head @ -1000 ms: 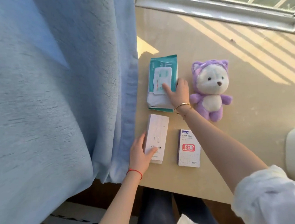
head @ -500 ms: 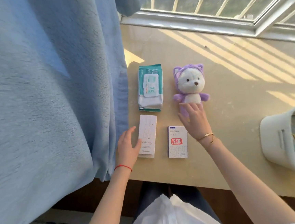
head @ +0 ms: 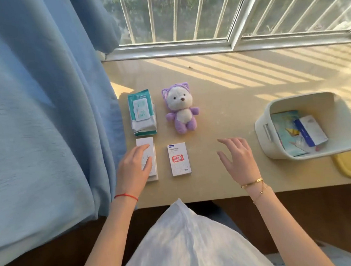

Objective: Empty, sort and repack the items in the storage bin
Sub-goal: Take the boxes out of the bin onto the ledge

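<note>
Our left hand [head: 135, 168] rests with relaxed fingers on the plain white box [head: 149, 156] at the lower left of the laid-out group, touching it rather than clasping it, just as it did a second ago. Our right hand [head: 237, 159] is what has changed — it has left the purple plush toy [head: 181, 110], which it was touching half a second ago, and now hovers over bare table [head: 221, 107] at centre frame, fingers spread and holding nothing. To its left lie the box with the red stamp [head: 179, 159] and, above that row, the teal wipes pack [head: 142, 112] beside the toy, all four well apart from the white storage bin [head: 277, 145] at the right edge. The bin has come fully into view and still holds several flat packets and a blue-and-white box — so we judge the emptying unfinished, and the free hand is likely bound there next.
</note>
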